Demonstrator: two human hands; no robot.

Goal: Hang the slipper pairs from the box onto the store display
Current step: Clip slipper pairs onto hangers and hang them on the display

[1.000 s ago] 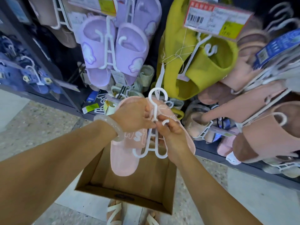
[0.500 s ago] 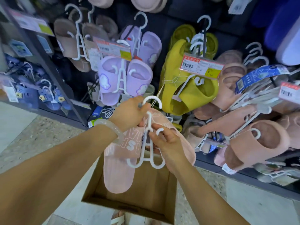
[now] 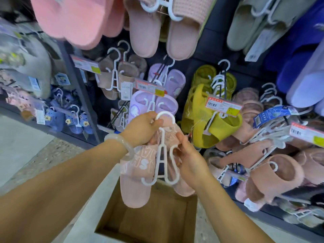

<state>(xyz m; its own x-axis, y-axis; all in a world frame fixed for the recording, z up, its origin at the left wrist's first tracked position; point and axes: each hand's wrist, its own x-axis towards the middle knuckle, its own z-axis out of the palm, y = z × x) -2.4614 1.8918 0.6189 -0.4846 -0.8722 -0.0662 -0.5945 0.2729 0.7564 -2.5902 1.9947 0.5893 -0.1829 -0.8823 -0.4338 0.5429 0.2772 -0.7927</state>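
Pink slipper pair [image 3: 135,174]: on white hanger [image 3: 162,151] (above cardboard box [image 3: 150,223])
Left hand [image 3: 142,128]: fingers pinching hanger hook
Right hand [image 3: 190,158]: fingers gripping the right slipper

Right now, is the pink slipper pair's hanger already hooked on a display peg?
No: the white hanger with the pink slippers is held by the left hand and right hand above the box.

a shop: slippers [image 3: 175,30] on white hangers [image 3: 114,74] crowd a dark display wall [image 3: 198,55] across the frame, with barcoded price tags [image 3: 223,106] clipped among them at centre and right.
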